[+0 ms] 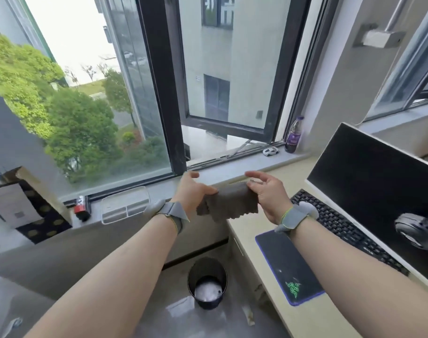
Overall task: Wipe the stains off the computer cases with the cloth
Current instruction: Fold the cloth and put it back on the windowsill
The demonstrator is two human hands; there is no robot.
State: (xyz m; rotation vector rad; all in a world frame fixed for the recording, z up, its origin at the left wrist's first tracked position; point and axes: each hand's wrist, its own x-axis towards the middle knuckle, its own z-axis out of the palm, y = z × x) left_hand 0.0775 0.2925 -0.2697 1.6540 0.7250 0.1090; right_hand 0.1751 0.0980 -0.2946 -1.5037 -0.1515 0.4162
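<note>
A grey-brown cloth [228, 202] hangs stretched between both hands in front of the window sill. My left hand [192, 191] pinches its left top edge between thumb and fingers. My right hand [269, 191] pinches the right top edge, with the other fingers spread above it. The cloth's lower edge hangs loose and wavy. No computer case is plainly in view.
A desk [276, 311] on the right carries a monitor [374, 181], a keyboard [342, 223] and a mouse pad [288, 267]. A black bin [207, 281] stands on the floor below. On the window sill [208, 172] sit a clear tray [125, 207], a bottle [293, 135] and a toy car [270, 151].
</note>
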